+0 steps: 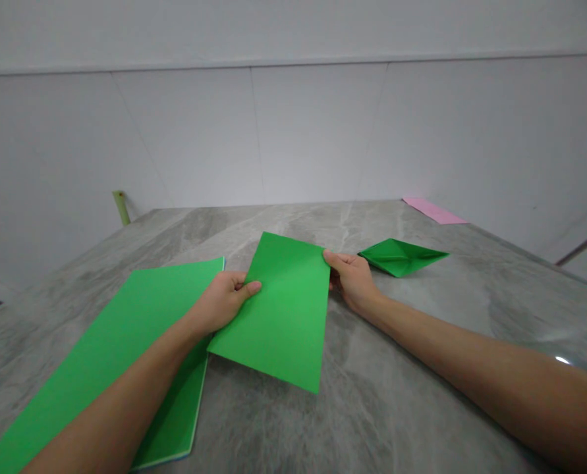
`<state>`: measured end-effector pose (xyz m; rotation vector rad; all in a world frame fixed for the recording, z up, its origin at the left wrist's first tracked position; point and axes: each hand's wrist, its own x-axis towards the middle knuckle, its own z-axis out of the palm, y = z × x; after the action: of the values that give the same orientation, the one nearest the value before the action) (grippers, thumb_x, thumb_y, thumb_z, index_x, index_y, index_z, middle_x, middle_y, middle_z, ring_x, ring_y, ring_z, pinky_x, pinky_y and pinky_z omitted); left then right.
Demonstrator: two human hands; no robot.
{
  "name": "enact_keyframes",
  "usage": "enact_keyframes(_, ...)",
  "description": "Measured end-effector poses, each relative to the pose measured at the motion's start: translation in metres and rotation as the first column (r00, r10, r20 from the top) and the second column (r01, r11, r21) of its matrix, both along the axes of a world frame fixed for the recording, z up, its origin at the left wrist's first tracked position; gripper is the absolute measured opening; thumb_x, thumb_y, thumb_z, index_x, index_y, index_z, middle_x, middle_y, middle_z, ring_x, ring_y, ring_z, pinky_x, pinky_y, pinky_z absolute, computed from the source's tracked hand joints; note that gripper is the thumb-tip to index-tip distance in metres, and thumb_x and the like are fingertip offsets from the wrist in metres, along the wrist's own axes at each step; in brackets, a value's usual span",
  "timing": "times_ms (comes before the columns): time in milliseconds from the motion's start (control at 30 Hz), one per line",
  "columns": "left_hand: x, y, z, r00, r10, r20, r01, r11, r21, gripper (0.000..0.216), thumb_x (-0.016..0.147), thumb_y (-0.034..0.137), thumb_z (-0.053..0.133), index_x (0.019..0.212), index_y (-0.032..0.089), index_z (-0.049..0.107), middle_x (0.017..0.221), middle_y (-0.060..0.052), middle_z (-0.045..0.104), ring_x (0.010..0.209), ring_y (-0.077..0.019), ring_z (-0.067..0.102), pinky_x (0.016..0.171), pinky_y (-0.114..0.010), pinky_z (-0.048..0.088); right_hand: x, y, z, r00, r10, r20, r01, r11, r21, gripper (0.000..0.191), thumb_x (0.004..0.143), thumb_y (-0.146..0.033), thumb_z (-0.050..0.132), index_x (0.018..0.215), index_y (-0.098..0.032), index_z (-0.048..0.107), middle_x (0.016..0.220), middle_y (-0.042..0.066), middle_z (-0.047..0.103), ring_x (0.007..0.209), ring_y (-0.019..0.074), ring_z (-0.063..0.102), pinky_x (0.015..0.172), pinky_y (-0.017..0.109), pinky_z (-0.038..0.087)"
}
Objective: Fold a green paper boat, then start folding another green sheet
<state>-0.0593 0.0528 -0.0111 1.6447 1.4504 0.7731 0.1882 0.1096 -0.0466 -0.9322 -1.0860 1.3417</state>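
Observation:
I hold a green paper sheet (283,309) above the grey marble table (396,401), tilted slightly. My left hand (224,299) pinches its left edge, thumb on top. My right hand (352,276) grips its upper right corner with the fingers closed on the edge. A stack of green sheets (125,342) lies flat under my left forearm. A folded green paper shape (402,257) rests on the table just right of my right hand.
A pink sheet (434,210) lies at the far right of the table near the white wall (293,131). A small yellow-green post (121,207) stands at the table's far left corner.

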Motion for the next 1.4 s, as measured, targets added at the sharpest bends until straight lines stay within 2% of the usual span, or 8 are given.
enact_keyframes(267, -0.001, 0.001, 0.001, 0.998, 0.035, -0.048, -0.032, 0.998, 0.058, 0.037, 0.077, 0.048, 0.057, 0.056, 0.018, 0.051, 0.051, 0.003, 0.046, 0.045, -0.0109, 0.04, 0.041, -0.022, 0.03, 0.002, 0.0, 0.004, 0.99, -0.123, -0.066, 0.123, 0.992, -0.008, 0.046, 0.069, -0.062, 0.069, 0.062, -0.017, 0.059, 0.051, -0.001, 0.057, 0.041, 0.0101, 0.049, 0.033, 0.02, 0.033)
enact_keyframes(367, 0.0, 0.0, 0.0, 0.999, 0.031, 0.012, -0.031, 0.998, 0.046, 0.039, 0.076, 0.051, 0.06, 0.057, 0.018, 0.052, 0.051, 0.003, 0.047, 0.044, -0.0102, 0.04, 0.041, -0.021, 0.031, -0.001, -0.003, 0.004, 0.997, -0.069, 0.043, 0.067, 0.996, 0.053, 0.052, 0.068, -0.066, 0.069, 0.055, -0.017, 0.055, 0.047, -0.002, 0.052, 0.039, 0.0093, 0.046, 0.033, 0.02, 0.032)
enact_keyframes(533, 0.002, -0.001, -0.005, 0.983, 0.023, 0.184, -0.018, 0.999, -0.029, 0.043, 0.075, 0.057, 0.063, 0.067, 0.015, 0.063, 0.059, -0.002, 0.063, 0.048, -0.0144, 0.054, 0.045, -0.024, 0.041, -0.002, -0.006, 0.004, 0.988, -0.005, 0.154, -0.008, 0.997, 0.083, 0.054, 0.064, -0.062, 0.075, 0.046, -0.018, 0.049, 0.039, -0.005, 0.044, 0.034, 0.0069, 0.038, 0.033, 0.021, 0.029)
enact_keyframes(767, -0.002, 0.003, -0.008, 0.938, 0.179, 0.297, -0.216, 0.971, 0.097, 0.032, 0.076, 0.047, 0.067, 0.075, 0.015, 0.068, 0.063, -0.002, 0.068, 0.052, -0.0159, 0.059, 0.049, -0.024, 0.045, 0.0, -0.008, 0.005, 0.951, 0.124, 0.284, -0.151, 0.985, 0.077, 0.049, 0.067, -0.058, 0.076, 0.05, -0.014, 0.061, 0.044, 0.002, 0.058, 0.037, 0.0077, 0.046, 0.037, 0.02, 0.03)
enact_keyframes(967, -0.001, 0.003, -0.007, 0.933, 0.204, 0.296, -0.252, 0.958, 0.137, 0.03, 0.076, 0.045, 0.068, 0.069, 0.016, 0.068, 0.058, -0.001, 0.067, 0.048, -0.0144, 0.056, 0.045, -0.023, 0.043, 0.001, -0.008, 0.004, 0.937, 0.168, 0.306, -0.205, 0.974, 0.094, 0.05, 0.074, -0.059, 0.069, 0.053, -0.015, 0.059, 0.044, -0.001, 0.055, 0.037, 0.0065, 0.042, 0.038, 0.02, 0.027)
enact_keyframes(1133, 0.003, 0.002, -0.008, 0.877, 0.235, 0.418, -0.303, 0.947, 0.103, 0.03, 0.074, 0.047, 0.073, 0.079, 0.017, 0.071, 0.066, -0.002, 0.072, 0.054, -0.0162, 0.063, 0.052, -0.025, 0.049, 0.001, -0.01, 0.007, 0.905, 0.263, 0.333, -0.302, 0.951, 0.068, 0.044, 0.065, -0.052, 0.078, 0.052, -0.014, 0.06, 0.044, 0.0, 0.056, 0.038, 0.0066, 0.043, 0.039, 0.02, 0.028)
enact_keyframes(1267, 0.005, 0.002, -0.014, 0.818, 0.168, 0.551, -0.163, 0.985, -0.058, 0.033, 0.071, 0.045, 0.078, 0.085, 0.015, 0.072, 0.07, -0.005, 0.074, 0.057, -0.0189, 0.067, 0.056, -0.029, 0.054, 0.0, -0.01, 0.007, 0.952, 0.174, 0.253, -0.2, 0.976, 0.082, 0.044, 0.068, -0.051, 0.076, 0.051, -0.016, 0.055, 0.04, -0.005, 0.048, 0.036, 0.0055, 0.038, 0.036, 0.02, 0.024)
enact_keyframes(1400, 0.007, 0.002, -0.017, 0.787, 0.117, 0.606, -0.068, 0.992, -0.102, 0.031, 0.069, 0.038, 0.082, 0.086, 0.014, 0.073, 0.077, -0.008, 0.076, 0.063, -0.0198, 0.07, 0.062, -0.03, 0.056, -0.001, -0.01, 0.007, 0.955, 0.21, 0.211, -0.227, 0.972, 0.061, 0.037, 0.062, -0.048, 0.08, 0.064, -0.015, 0.065, 0.044, -0.005, 0.052, 0.035, 0.0056, 0.037, 0.035, 0.02, 0.024)
